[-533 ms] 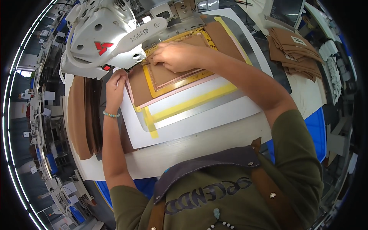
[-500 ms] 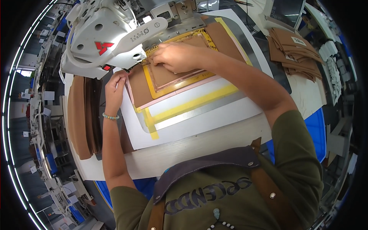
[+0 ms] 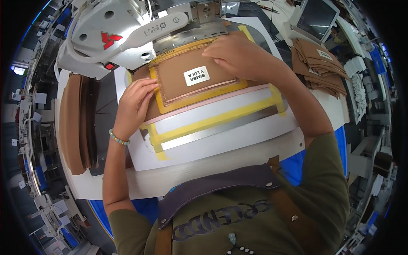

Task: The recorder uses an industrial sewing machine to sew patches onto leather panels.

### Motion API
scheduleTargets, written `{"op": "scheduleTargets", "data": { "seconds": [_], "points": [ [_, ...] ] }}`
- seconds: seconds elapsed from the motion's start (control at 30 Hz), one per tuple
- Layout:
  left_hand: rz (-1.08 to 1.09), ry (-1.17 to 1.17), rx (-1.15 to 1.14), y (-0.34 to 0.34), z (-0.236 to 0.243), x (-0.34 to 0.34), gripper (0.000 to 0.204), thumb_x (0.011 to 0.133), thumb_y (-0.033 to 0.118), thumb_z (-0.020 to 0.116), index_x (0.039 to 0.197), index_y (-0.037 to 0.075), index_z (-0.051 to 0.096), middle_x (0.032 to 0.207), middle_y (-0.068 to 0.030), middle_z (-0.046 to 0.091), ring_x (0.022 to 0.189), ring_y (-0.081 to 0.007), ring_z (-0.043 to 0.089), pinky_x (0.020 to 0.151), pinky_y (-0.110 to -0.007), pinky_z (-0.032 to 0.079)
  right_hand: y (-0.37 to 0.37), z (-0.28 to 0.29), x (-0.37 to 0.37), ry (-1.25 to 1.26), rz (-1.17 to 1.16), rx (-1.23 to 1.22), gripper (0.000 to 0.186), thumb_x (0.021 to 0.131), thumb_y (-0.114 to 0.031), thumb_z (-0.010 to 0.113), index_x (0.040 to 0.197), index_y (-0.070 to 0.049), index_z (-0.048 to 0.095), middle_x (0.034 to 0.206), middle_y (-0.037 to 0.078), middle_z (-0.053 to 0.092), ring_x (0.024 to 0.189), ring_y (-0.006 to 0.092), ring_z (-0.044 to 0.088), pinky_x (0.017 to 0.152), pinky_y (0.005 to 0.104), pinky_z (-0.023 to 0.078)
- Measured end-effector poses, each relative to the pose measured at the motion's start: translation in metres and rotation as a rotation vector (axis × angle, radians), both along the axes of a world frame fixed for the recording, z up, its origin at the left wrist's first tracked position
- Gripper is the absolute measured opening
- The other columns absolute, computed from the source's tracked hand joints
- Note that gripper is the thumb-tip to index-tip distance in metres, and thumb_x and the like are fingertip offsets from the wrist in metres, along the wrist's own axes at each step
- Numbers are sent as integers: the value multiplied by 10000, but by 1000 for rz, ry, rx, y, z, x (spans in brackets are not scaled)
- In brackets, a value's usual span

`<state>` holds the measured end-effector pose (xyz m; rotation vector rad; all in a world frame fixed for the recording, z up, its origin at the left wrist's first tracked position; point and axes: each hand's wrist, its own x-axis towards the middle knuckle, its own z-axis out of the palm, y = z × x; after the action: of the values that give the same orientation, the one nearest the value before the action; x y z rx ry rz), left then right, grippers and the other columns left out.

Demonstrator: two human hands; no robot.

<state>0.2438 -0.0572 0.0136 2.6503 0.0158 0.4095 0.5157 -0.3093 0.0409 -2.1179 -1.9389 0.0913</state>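
Observation:
A brown panel point(image 3: 174, 78) with a white label point(image 3: 196, 76) and a copper-toned inner border lies inside a yellow template frame point(image 3: 167, 108). This sits on a larger taped board point(image 3: 195, 127) over white sheeting. My left hand point(image 3: 137, 100) rests its outstretched fingertips at the frame’s left edge, fingers loosely apart. My right hand point(image 3: 238, 57) lies over the panel’s upper right, index finger bent and thumb apart from it; the other fingers are partly hidden. The head of a white sewing machine point(image 3: 106, 46) stands close above the panel’s upper left.
A tall stack of brown pieces point(image 3: 74, 123) stands at the left. Cut brown panels point(image 3: 316, 70) are piled at the right below a monitor point(image 3: 314, 19). A blue bin point(image 3: 291, 163) shows under the table’s edge point(image 3: 191, 185). Other workstations line the far left.
My right hand has moved rightward across the panel, uncovering the white label. My left hand has left the machine’s lower edge for the frame’s left side, its fingers more extended. The view has shifted slightly.

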Motion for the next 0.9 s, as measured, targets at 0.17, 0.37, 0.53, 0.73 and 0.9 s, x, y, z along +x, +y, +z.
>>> {"op": "scheduleTargets", "data": {
  "seconds": [0.17, 0.37, 0.53, 0.73, 0.9],
  "points": [
    [-103, 50, 149, -22, -2, 15, 367, 994, -2, 638, 1352, 53, 700, 1514, -114, 639, 1425, -356, 567, 1176, -474, 434, -34, -45, 12, -227, 6, 179, 338, 960, -50, 632, 1294, -23, 680, 1315, 140, 728, 1192, 308, 668, 987, 433, 540],
    [-100, 33, 288, -31, -26, 31, 481, 1002, 70, 671, 1481, 89, 630, 1611, -113, 558, 1480, -363, 509, 1215, -496, 403, -25, -57, 3, -307, -64, 165, 463, 944, -44, 639, 1407, -27, 626, 1515, 147, 620, 1319, 305, 605, 1037, 453, 484],
    [-79, 63, 306, -30, -27, 27, 485, 1015, 100, 669, 1497, 80, 616, 1617, -97, 555, 1488, -372, 495, 1219, -498, 393, -19, -63, 3, -400, -82, 154, 444, 915, -48, 653, 1359, -34, 644, 1495, 139, 627, 1258, 276, 623, 975, 429, 482],
    [-62, 54, 298, -29, -21, 32, 473, 1026, 149, 672, 1491, 78, 620, 1592, -106, 577, 1458, -359, 521, 1207, -490, 402, -14, -62, -1, -415, -73, 185, 418, 879, -35, 660, 1297, -23, 663, 1391, 121, 675, 1176, 250, 644, 913, 405, 494],
    [-57, 53, 348, -35, -21, 40, 465, 1042, 215, 666, 1487, 86, 628, 1582, -103, 586, 1449, -347, 531, 1188, -478, 416, -17, -56, -2, -438, -54, 236, 421, 860, -23, 676, 1281, -9, 669, 1353, 103, 696, 1158, 252, 646, 908, 402, 503]
  ]
}}
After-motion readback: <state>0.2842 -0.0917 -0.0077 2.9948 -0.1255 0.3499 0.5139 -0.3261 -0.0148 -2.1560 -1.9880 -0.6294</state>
